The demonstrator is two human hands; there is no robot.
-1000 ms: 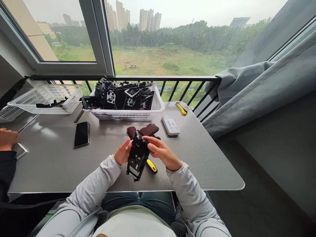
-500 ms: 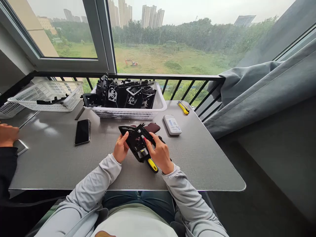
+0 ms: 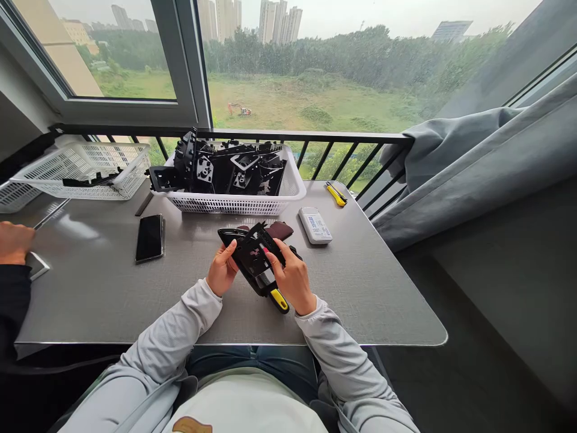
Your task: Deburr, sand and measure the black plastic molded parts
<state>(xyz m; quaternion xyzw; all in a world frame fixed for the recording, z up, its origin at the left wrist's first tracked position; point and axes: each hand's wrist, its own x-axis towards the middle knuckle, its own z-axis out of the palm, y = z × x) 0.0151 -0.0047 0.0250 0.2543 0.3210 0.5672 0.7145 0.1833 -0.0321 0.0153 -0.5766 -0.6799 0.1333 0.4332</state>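
Observation:
Above the middle of the grey table [image 3: 360, 300], my left hand [image 3: 222, 269] grips the left side of a black plastic part [image 3: 252, 255] between thumb and fingers. My right hand [image 3: 292, 275] is closed on the right side of the same part, thumb on its inner face. A yellow and black handle [image 3: 279, 299] sticks out below the part, near my right palm; what it belongs to is hidden. Behind the part lies a dark red pouch-like object [image 3: 279, 231], partly covered.
A white basket [image 3: 229, 205] heaped with black parts stands behind. Around it are a phone [image 3: 150, 238], a white box [image 3: 315, 226], a yellow cutter [image 3: 336, 195] and another basket [image 3: 81, 187]. Another person's hand [image 3: 15, 242] rests at the far left.
The black part has tilted slightly in my hands, and my right fingers have shifted a little on it. The whole view has moved slightly.

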